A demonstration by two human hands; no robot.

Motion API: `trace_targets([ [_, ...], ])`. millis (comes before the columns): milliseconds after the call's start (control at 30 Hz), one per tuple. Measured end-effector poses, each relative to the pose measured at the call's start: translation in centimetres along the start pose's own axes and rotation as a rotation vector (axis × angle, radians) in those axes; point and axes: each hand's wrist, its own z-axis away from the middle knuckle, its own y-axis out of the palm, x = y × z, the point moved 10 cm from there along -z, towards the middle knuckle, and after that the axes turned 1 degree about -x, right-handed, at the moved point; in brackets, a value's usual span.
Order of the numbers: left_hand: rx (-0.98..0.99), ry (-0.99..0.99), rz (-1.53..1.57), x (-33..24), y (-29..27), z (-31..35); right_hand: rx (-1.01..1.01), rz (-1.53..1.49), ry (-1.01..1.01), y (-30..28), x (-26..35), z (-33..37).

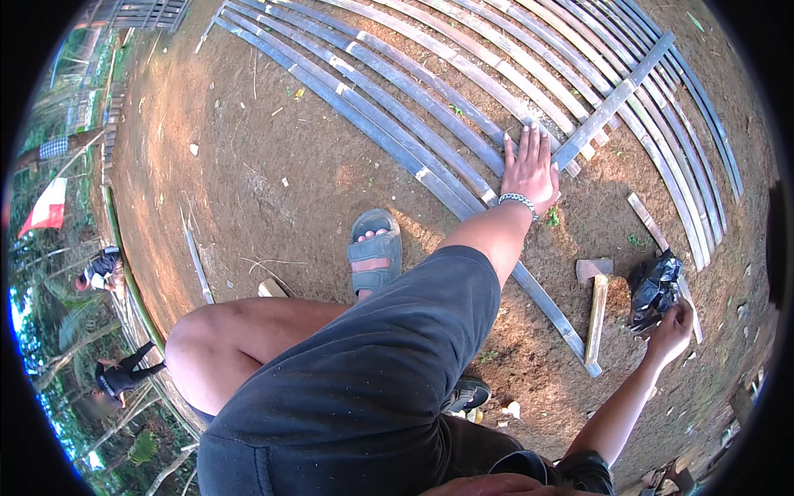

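My left hand lies flat with fingers stretched out, at the end of a cross slat and over several long bamboo slats laid side by side on the ground. A silver chain bracelet circles that wrist. On the right, my right hand has its fingers closed on the lower edge of a crumpled black plastic bag. The fingertips are partly hidden against the bag. Beside it lies a tool with a flat grey metal head and a pale wooden handle.
A short wooden strip lies above the bag. My sandalled foot stands on bare soil left of the slats. At the far left are two people in dark clothes, a bamboo pole and a red and white flag.
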Motion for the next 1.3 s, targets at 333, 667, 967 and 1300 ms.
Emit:
trace_targets([
  [333, -0.204, 0.231, 0.232, -1.1, -2.6, 1.9, 0.312, -0.307, -0.214, 12.6, 21.2, 3.3],
  [667, -0.169, 0.416, 0.288, -2.8, -2.2, 2.9, 0.572, -0.147, -0.425, 20.8, 27.9, 2.3],
  [967, -0.312, 0.429, 0.337, -2.1, -2.8, 2.7, 0.74, -0.317, -0.315, 21.1, 27.8, 2.2],
  [1300, -0.393, 0.39, 0.383, -1.6, -3.5, 2.3, 0.613, -0.469, -0.013, 16.0, 13.1, 10.1],
])
